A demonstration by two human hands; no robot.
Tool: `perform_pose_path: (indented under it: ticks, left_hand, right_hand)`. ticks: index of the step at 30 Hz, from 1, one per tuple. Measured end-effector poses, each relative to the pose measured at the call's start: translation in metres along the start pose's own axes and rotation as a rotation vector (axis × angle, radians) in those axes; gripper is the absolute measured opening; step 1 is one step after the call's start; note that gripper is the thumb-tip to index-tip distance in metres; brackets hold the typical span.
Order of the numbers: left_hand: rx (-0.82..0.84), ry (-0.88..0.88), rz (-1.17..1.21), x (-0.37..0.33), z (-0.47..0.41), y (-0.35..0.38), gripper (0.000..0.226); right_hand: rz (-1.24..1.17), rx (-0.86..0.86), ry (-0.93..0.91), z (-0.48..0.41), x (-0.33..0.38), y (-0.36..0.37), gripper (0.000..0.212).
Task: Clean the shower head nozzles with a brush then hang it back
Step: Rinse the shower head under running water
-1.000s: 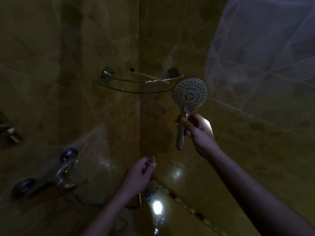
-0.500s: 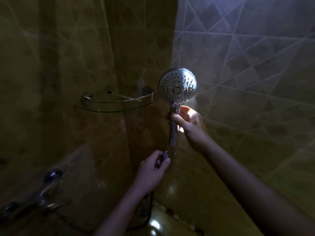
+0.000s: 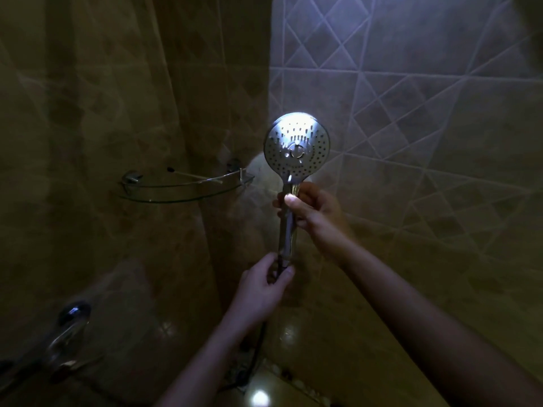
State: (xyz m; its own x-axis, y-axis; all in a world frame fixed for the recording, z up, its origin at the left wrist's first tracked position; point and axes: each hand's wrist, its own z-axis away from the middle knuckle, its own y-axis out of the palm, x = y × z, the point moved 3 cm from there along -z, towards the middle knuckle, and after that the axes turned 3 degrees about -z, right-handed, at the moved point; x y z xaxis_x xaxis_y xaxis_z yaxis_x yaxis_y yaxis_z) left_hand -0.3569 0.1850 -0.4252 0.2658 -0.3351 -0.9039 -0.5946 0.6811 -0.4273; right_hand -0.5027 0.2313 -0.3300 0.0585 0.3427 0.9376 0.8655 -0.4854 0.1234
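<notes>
The right hand has its grip curled round the handle of the shower head, held upright, right of the glass corner shelf. The left hand pinches the hose end at the handle's foot.

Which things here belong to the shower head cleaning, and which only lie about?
For the job: shower head, in the right hand; hose end, pinched by the left hand; thin stick, perhaps the brush.
Lying about: glass shelf; wall tap.
</notes>
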Motion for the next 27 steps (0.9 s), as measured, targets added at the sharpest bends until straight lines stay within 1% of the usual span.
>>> perform_pose_path:
  ticks: [2, 4, 5, 8, 10, 13, 15, 18, 20, 22, 25, 27]
  left_hand:
    - [-0.018, 0.010, -0.005, -0.004, 0.000, 0.002, 0.012]
    - [-0.019, 0.017, 0.038, -0.006, 0.002, 0.004, 0.013]
    - [-0.016, 0.022, 0.070, -0.007, 0.004, 0.005, 0.014]
    - [-0.019, 0.075, 0.113, -0.010, 0.010, 0.005, 0.012]
    - [-0.003, 0.103, 0.127, -0.012, 0.013, 0.004, 0.014]
    - [0.037, 0.113, 0.146, -0.012, 0.017, 0.005, 0.016]
    - [0.046, 0.119, 0.149, -0.012, 0.020, 0.007, 0.016]
    - [-0.019, 0.139, 0.130, -0.012, 0.024, 0.010, 0.014]
    - [-0.066, 0.141, 0.103, -0.010, 0.024, 0.011, 0.012]
    - [-0.060, 0.124, 0.111, -0.008, 0.025, 0.013, 0.009]
    - [-0.043, 0.117, 0.131, -0.007, 0.026, 0.015, 0.007]
    - [-0.051, 0.120, 0.147, -0.008, 0.027, 0.015, 0.009]
  right_hand:
    - [-0.028, 0.000, 0.003, -0.001, -0.001, -0.003, 0.009]
    - [-0.057, 0.036, 0.011, 0.000, -0.002, -0.008, 0.010]
    - [-0.072, 0.068, 0.017, 0.000, -0.002, -0.012, 0.014]
    - [-0.125, 0.188, 0.036, 0.001, 0.000, -0.021, 0.035]
    - [-0.136, 0.273, 0.053, 0.002, 0.004, -0.026, 0.041]
    - [-0.083, 0.366, 0.059, 0.003, 0.006, -0.031, 0.044]
    - [-0.052, 0.359, 0.058, 0.005, 0.009, -0.031, 0.043]
    - [0.081, 0.262, 0.022, 0.012, 0.017, -0.030, 0.036]
    - [0.227, 0.217, -0.035, 0.018, 0.023, -0.029, 0.042]
    - [0.325, 0.195, -0.064, 0.021, 0.027, -0.027, 0.044]
    - [0.355, 0.194, -0.048, 0.023, 0.025, -0.023, 0.039]
    - [0.284, 0.232, 0.003, 0.025, 0.021, -0.021, 0.036]
